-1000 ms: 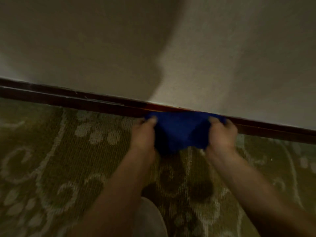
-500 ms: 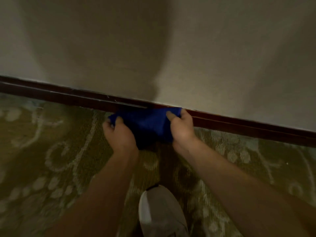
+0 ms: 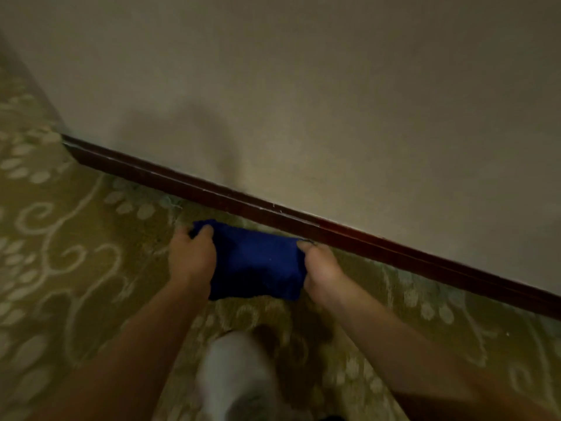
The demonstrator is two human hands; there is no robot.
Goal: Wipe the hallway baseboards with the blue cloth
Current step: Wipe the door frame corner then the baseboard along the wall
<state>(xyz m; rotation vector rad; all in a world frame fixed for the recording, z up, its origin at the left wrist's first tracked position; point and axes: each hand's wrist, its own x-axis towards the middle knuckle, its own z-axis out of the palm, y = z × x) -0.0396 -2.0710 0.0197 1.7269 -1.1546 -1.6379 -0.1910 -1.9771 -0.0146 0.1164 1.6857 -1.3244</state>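
Blue cloth [image 3: 258, 262] bunched between my hands, left hand [image 3: 191, 258] and right hand [image 3: 321, 271] both gripping it, right corner touching the dark baseboard [image 3: 364, 238], patterned carpet [image 3: 76, 238] underneath

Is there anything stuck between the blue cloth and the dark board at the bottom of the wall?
Nothing visible. The blue cloth is held by the left hand and right hand, just in front of the baseboard. Only bare patterned carpet shows in the narrow gap between them.
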